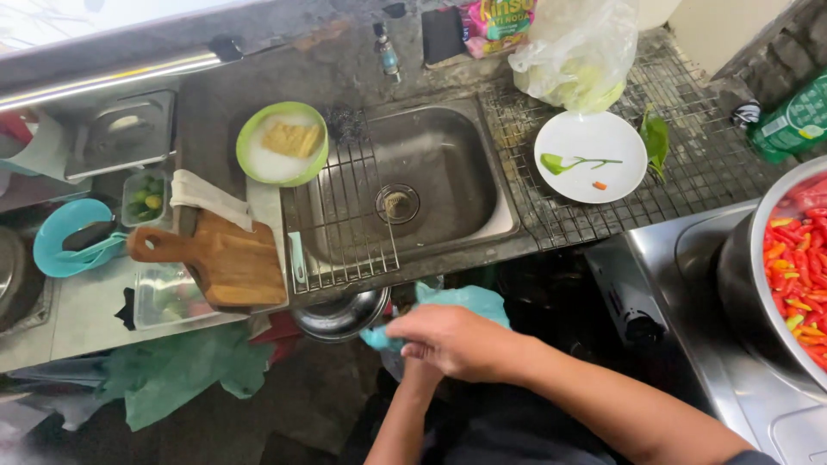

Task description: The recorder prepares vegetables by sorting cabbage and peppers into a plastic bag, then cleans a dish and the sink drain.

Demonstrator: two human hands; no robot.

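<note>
1. The right hand [457, 343] reaches in from the lower right, forearm slanting across, knuckles up, just below the front edge of the steel sink [431, 185].
2. Its grip is curled and pinches the light blue plastic bag [461, 301].
3. The left hand [412, 372] rises from below, mostly hidden under the right; I cannot tell its grip.
4. The bag hangs below the sink, off the desk [95, 310], beside a round steel bowl [340, 314].
</note>
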